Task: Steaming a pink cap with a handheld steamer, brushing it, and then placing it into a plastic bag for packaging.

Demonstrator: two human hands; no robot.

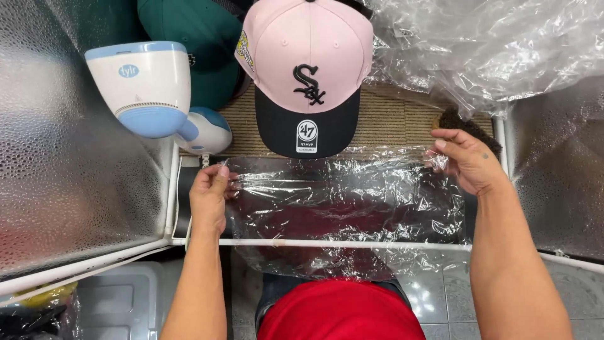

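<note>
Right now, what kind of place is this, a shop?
Probably a small cap-packing or selling spot. A pink cap lies on the mat, both hands, left and right, stretch a clear plastic bag, and more plastic is heaped behind.

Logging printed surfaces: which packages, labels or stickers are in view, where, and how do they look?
Clear plastic bag: stretched flat between left hand and right hand, see-through, crinkled.
Round sticker: on the pink cap's dark brim, black and white.
Side patch: cap's left panel, yellowish.
Small oval logo: white-and-blue appliance, blue.
</note>
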